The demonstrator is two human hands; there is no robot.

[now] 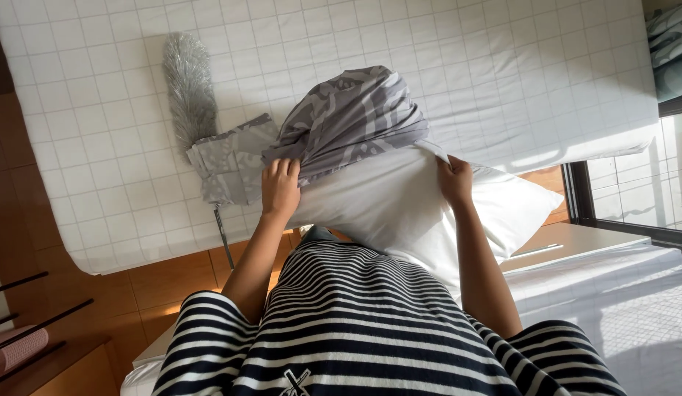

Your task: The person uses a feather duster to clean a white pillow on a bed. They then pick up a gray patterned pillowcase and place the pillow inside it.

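Head view, looking down over a striped top at a person changing a pillow's cover beside a bed. The left hand is closed on the open edge of a grey patterned pillowcase, fingers curled over bunched cloth at the pillow's left side; the right hand pinches the same edge at the right side, against the white pillow. The pillow lies across the near edge of the mattress, its far end inside the case and its larger near part — bare and white — reaching toward the person's body and out to the right. Judged from this, the job is at an early-to-middle stage: only about a third of the pillow is covered, the case sits crumpled on the far end, and the rest has yet to be covered and smoothed. Whether the far corners of the pillow are seated in the case cannot be told; the cloth hides them. On the white gridded bedsheet, just left of the pillow, lies a second folded piece of grey patterned fabric, with a grey fluffy duster beyond it, its thin handle running under the fabric toward the near edge. A wooden floor shows below, and a window frame at right.
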